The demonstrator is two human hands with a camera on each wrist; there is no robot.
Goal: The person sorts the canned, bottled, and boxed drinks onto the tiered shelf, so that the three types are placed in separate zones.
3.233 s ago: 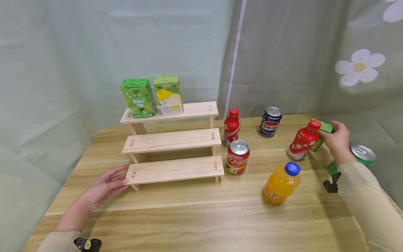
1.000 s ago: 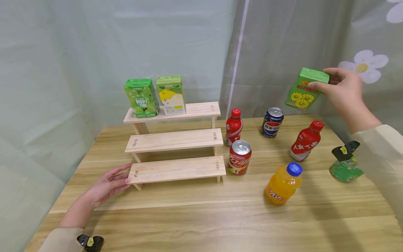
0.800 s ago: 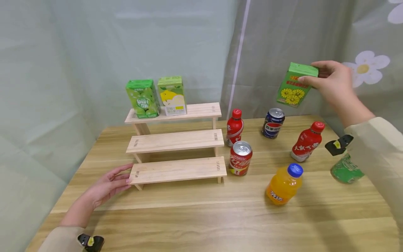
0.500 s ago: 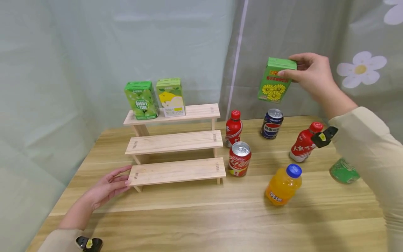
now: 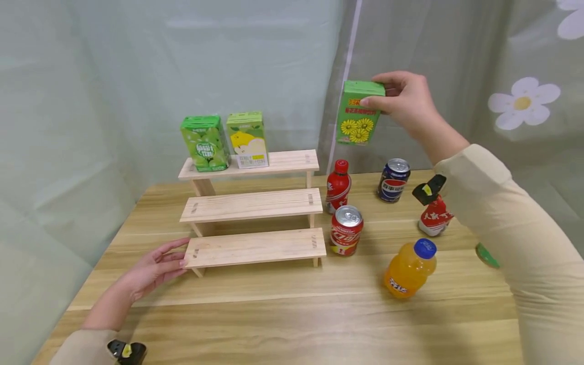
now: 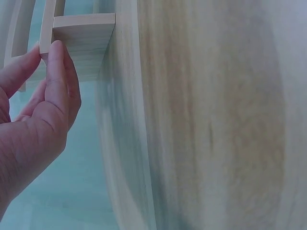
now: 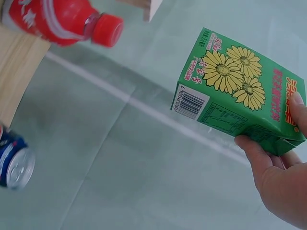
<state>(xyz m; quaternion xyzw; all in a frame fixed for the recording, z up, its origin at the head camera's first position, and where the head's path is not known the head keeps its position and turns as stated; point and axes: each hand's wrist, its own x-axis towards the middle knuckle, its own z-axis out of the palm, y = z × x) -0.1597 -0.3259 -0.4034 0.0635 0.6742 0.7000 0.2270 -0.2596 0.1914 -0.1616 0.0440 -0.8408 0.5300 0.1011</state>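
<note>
A green juice box with yellow flowers is held in the air by my right hand, thumb on its front and fingers behind, near the top. In the right wrist view the juice box is gripped at one end. My left hand pinches the left end of the lowest board of a three-tier wooden shelf; the left wrist view shows the board's corner between thumb and fingers. On the top tier stand a green grape juice box and a pale green-and-white juice box.
Right of the shelf stand a red bottle, a red cola can and a dark blue can. Farther right are an orange drink bottle, another red bottle and a green can, the last two partly behind my right arm.
My right hand has lifted the flowered juice box from behind the right red bottle and carried it leftward, towards the shelf. The left hand keeps its place on the bottom board.
</note>
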